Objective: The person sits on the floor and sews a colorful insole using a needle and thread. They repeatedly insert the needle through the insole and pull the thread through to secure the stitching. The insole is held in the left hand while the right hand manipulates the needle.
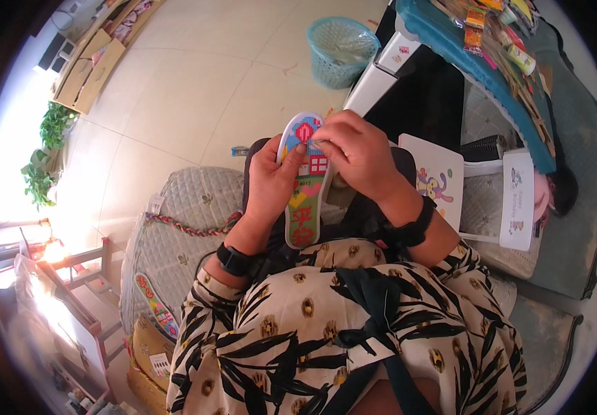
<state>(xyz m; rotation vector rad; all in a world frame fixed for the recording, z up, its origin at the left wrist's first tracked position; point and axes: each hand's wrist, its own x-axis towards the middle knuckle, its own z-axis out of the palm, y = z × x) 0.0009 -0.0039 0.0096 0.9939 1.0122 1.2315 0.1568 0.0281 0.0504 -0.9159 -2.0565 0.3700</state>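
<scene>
A patterned shoe insole [306, 192] with a white edge stands lengthwise before me, its printed or stitched design showing a house, hearts and red characters. My left hand [276, 179] grips its left edge, thumb on the face. At its upper right, my right hand [355, 153] pinches something small and thin, perhaps a needle, close to the surface; the fingers hide most of it. A second insole [157, 307] of similar pattern lies on the quilted seat cover at the lower left.
A braided multicoloured cord [192, 226] lies across the quilted cover [179, 192]. Up ahead stands a light-blue plastic basket [341, 54]. On the right are a white folding table [430, 181] and a blue-covered table edge [477, 70] with packets. Another person's head [563, 194] is at far right.
</scene>
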